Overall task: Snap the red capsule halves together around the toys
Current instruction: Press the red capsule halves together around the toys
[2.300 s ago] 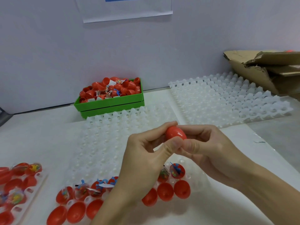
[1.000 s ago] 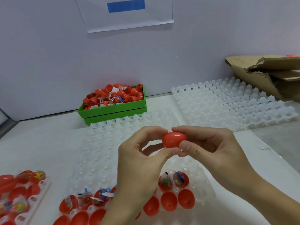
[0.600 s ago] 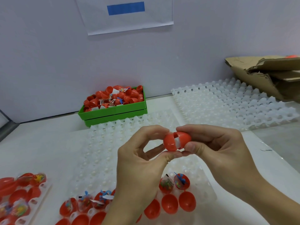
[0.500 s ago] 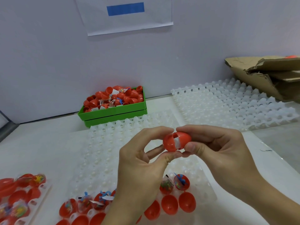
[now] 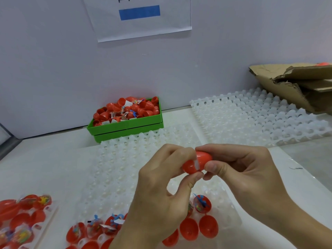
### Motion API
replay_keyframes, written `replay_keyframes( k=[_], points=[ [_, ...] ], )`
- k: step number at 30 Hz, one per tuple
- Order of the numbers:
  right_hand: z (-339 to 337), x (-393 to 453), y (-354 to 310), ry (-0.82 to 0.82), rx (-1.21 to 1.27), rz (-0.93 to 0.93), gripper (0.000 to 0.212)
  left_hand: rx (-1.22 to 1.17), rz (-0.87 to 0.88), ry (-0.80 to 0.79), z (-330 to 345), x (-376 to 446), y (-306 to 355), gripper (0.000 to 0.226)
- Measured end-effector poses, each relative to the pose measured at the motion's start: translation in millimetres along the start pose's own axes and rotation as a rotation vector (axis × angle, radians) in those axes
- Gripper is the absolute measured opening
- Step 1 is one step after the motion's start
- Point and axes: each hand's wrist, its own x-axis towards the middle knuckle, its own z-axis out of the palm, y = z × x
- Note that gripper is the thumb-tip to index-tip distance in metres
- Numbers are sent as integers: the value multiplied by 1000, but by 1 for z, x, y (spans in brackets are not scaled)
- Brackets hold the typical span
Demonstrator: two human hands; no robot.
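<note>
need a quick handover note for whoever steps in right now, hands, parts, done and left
Left hand and right hand each pinch one end of a red capsule held above the near white tray. Its halves are not fully joined: a white scrap shows at the seam.
Near tray, front rows: open halves with toys and empty halves wait.
More loose halves sit in the green bin.
Done: no closed capsule visible on the tray.
Left: press this one shut, then close the rest.
</note>
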Motion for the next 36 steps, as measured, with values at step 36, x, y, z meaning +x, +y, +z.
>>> replay_keyframes(
  k=[36],
  points=[
    [2,-2,-2,76,16,-103,30,-17,56,93,-1,-1,7,26]
  ],
)
